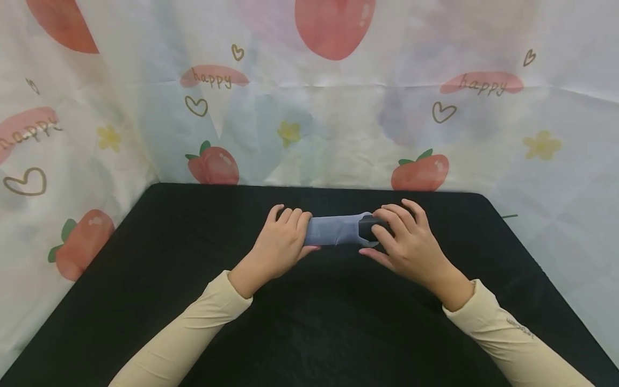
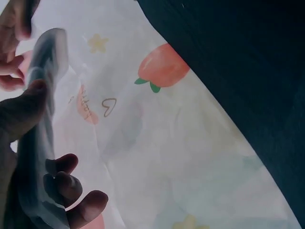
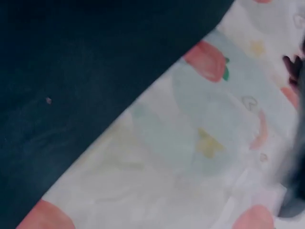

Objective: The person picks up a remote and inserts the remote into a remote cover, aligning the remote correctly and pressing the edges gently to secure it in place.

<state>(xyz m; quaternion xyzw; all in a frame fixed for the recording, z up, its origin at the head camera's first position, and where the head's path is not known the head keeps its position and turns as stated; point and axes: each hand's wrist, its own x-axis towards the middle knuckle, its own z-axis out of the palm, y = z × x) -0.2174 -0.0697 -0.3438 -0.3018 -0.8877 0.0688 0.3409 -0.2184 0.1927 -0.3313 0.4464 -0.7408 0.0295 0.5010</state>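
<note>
One left hand grips pouch, right hand pinches insert at its mouth, prob mid-slide, next needs steadiness.

Strawberry-print curtain: bright in head view, soft crease shadows
Black tabletop: dim, detail lost
Left hand: shadowed in left wrist view
Right wrist view: soft, bluish, right edge smeared

A black table with rounded far corners has a tiny pale speck on it.
</note>
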